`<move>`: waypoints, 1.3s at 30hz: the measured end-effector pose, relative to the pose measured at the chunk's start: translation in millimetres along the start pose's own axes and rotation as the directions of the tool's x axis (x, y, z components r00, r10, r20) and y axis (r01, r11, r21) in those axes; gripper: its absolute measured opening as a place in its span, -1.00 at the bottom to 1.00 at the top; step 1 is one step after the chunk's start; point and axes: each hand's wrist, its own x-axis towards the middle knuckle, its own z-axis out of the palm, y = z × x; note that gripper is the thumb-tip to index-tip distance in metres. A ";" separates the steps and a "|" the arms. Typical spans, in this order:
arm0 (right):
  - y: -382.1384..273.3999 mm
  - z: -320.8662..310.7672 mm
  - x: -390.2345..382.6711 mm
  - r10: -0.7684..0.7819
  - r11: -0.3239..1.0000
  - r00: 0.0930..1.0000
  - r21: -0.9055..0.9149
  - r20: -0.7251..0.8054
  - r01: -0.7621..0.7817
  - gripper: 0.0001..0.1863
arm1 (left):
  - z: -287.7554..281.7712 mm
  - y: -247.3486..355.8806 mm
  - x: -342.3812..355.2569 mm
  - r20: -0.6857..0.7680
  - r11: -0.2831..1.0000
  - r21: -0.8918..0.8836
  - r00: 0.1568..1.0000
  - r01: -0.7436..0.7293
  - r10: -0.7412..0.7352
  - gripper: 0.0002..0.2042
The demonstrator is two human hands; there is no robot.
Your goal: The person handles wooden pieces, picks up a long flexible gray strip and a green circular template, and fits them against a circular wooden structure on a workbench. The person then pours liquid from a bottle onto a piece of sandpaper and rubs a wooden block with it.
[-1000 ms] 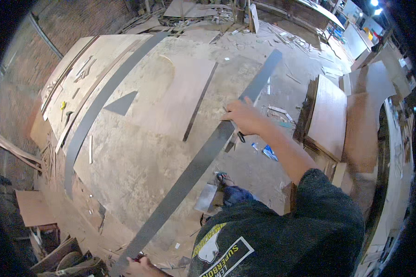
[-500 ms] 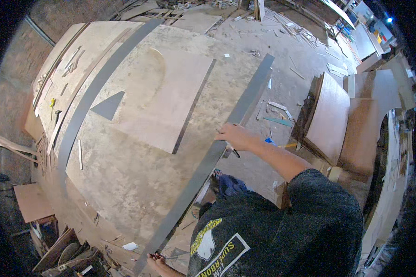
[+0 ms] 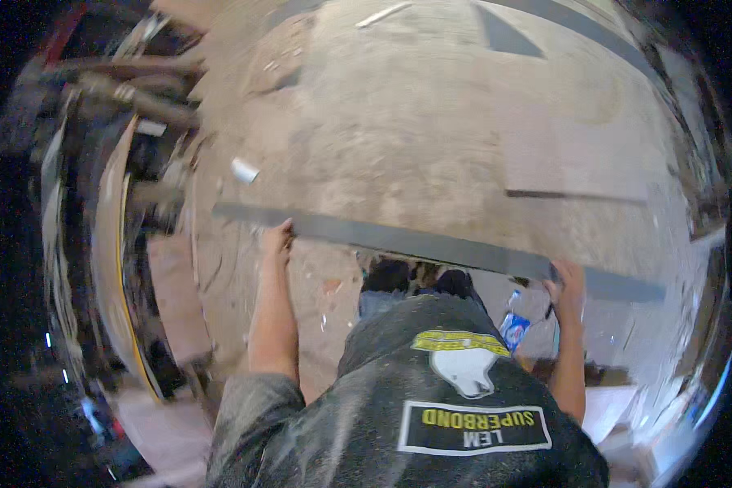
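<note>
A long, narrow grey strip (image 3: 415,244) spans the view crosswise in front of my body. My left hand (image 3: 281,236) grips it toward its left part, fingers closed at its edge. My right hand (image 3: 567,281) grips it toward the right, with a dark item by the fingers that is too blurred to name. Beyond the strip lie a pale, stained board (image 3: 382,138), a pinkish panel (image 3: 577,154), a grey triangular piece (image 3: 508,32) and a small white piece (image 3: 245,169). My dark trouser legs show just under the strip.
At the left stand stacked boards and offcuts (image 3: 110,268), blurred, with a pinkish board (image 3: 179,301) beside them. A second grey strip (image 3: 594,32) curves along the top. A blue packet (image 3: 514,329) lies on the dusty floor (image 3: 325,301) right of my legs.
The view has swung round, so the strip, which ran diagonally, now lies nearly crosswise with both my hands still on it. The stacked offcuts from the lower left now fill the left side.
</note>
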 end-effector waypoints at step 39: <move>8.0 23.3 140.9 0.262 0.859 0.955 -0.484 0.140 -0.165 -0.52 | -26.8 -220.3 -112.0 -0.072 0.997 -0.082 0.997 -0.001 -0.005 -0.31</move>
